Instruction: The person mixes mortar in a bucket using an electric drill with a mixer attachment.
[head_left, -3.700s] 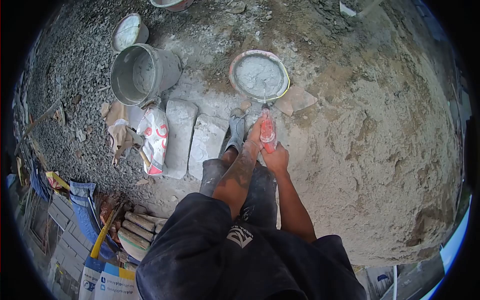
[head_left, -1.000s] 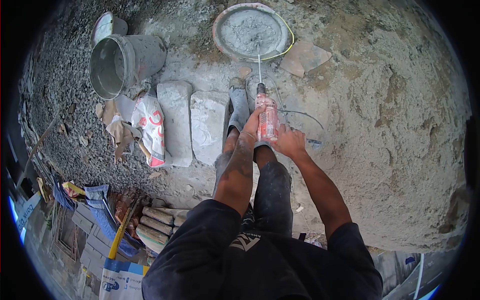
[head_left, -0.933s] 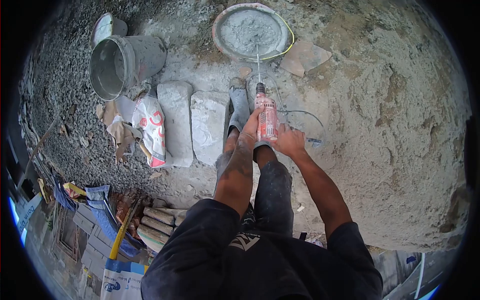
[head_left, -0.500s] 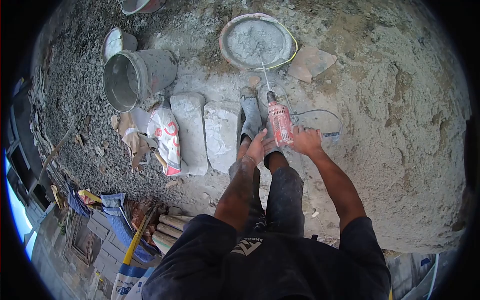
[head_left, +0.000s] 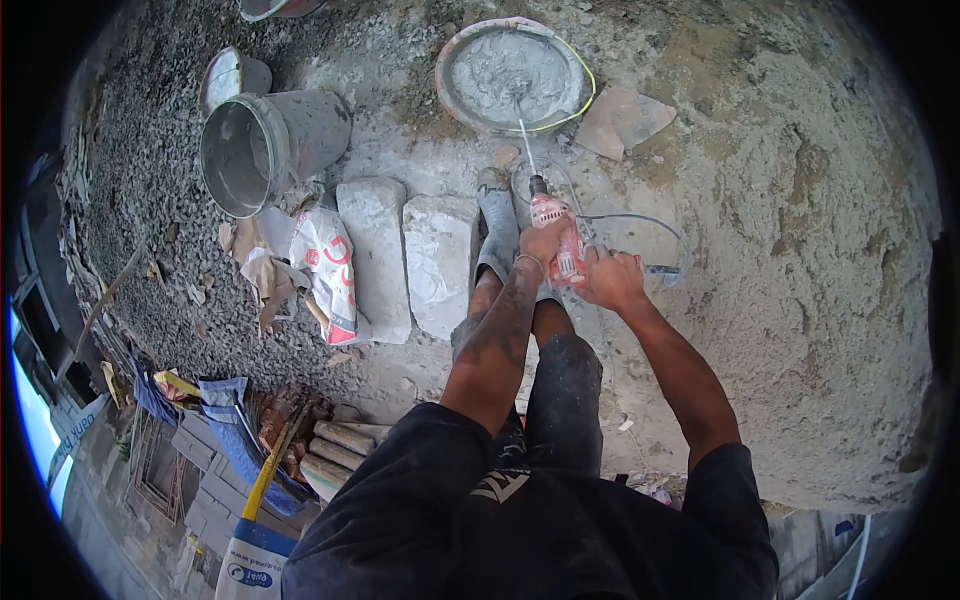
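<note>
A red power drill [head_left: 558,225] points away from me, its long mixing rod [head_left: 527,140] reaching into grey wet mix [head_left: 500,75] in a round bucket [head_left: 450,88] with a yellow-green rim strip. My right hand [head_left: 612,277] is wrapped round the drill's rear handle. Against the left side of the drill body, my left hand [head_left: 542,243] grips with its fingers curled over the casing. A dark cable curves to the right of the drill.
Two pale concrete blocks [head_left: 375,250] lie left of my boots [head_left: 497,220], beside a torn white-and-red bag [head_left: 325,262]. An empty bucket [head_left: 278,145] lies tipped at upper left near a smaller one [head_left: 232,80]. A flat broken slab [head_left: 625,122] sits right of the mix.
My left hand has moved up and right, from beside the drill's rear onto its body, and has closed on it. The grey mix around the rod has changed shape.
</note>
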